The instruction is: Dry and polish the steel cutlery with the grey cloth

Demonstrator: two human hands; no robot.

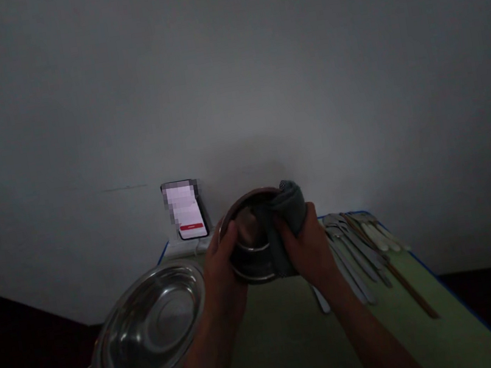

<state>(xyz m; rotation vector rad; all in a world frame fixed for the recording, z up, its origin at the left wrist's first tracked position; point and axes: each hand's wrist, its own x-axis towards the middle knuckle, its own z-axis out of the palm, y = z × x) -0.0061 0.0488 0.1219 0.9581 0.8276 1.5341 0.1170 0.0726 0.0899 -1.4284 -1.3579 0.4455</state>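
A round metal bowl (pixel 258 271) is held up above the table, tilted so that its inside shows. My left hand (pixel 219 255) grips its left side, thumb over the rim and fingers hidden behind. Bunched over the bowl's right rim is a dark grey-green cloth (pixel 292 201). My right hand (pixel 306 236) is closed on this cloth, with the thumb pressing it against the inside of the bowl. The dim light hides detail within the bowl.
Large steel basins (pixel 151 327), apparently stacked, stand at the table's left. Several pieces of cutlery (pixel 352 248) and wooden chopsticks (pixel 412 291) lie on the right of the green table (pixel 278 339). A lit phone (pixel 188 211) leans against the wall (pixel 229 75) behind.
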